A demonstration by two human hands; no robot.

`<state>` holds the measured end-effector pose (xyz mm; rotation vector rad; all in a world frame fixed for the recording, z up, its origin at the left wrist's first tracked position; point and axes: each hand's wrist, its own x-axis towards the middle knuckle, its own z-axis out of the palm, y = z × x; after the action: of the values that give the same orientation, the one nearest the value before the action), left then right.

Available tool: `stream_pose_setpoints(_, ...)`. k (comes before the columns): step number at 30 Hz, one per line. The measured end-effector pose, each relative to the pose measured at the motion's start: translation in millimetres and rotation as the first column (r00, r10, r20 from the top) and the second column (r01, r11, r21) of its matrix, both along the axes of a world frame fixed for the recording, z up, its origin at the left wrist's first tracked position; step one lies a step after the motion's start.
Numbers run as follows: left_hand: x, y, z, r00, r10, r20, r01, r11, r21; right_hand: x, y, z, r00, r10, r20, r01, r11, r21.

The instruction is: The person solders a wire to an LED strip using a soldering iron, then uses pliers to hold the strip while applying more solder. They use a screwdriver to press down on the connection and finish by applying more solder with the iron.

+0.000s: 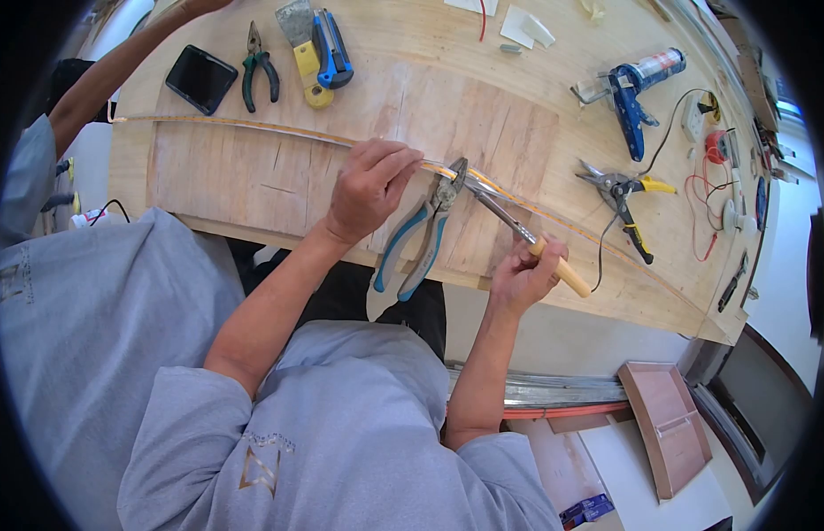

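Note:
A long yellow LED strip (253, 126) runs across the plywood board (483, 97) from upper left to lower right. My left hand (368, 188) pinches the strip near the board's middle. My right hand (521, 276) grips the pale wooden handle of a soldering iron (529, 239), its metal shaft slanting up-left and its tip meeting the strip just right of my left fingers. Blue-handled pliers (418, 241) lie on the board between my hands, their jaws at the strip beside the iron's tip.
Another person in a grey shirt stands at left, an arm (102, 80) reaching along the board's far-left end. On the board lie a phone (200, 78), green pliers (258, 73), a scraper (302, 49), a blue knife (332, 49), a blue caulking gun (638, 88) and yellow-handled snips (626, 202).

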<state>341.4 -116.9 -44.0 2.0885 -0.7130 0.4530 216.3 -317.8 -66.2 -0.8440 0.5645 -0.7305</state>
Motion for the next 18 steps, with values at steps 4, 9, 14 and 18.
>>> stream_pose_setpoints(4, 1.4, 0.9, 0.5, 0.992, 0.057, -0.110, -0.061, 0.998, -0.028, -3.7, 3.0, 16.7, 0.995, -0.077, -0.061, 0.079, 0.996, 0.030)
stream_pose_setpoints(9, 16.7, 14.3, 24.6, 0.974, -0.004, -0.227, 0.035, 0.990, 0.133, -11.1, -1.7, 16.2, 0.993, -0.053, -0.103, 0.063, 0.994, 0.087)
stream_pose_setpoints(14, 29.4, 2.4, 21.0, 0.920, -0.257, -0.296, 0.299, 0.948, 0.107, -5.1, 2.2, 10.7, 0.993, -0.053, -0.106, 0.063, 0.993, 0.097)
stream_pose_setpoints(18, 43.9, -7.0, 25.2, 0.703, -0.267, -0.660, 0.326, 0.945, -0.035, -7.3, 4.8, 6.8, 0.998, -0.040, -0.052, 0.042, 0.999, 0.034)
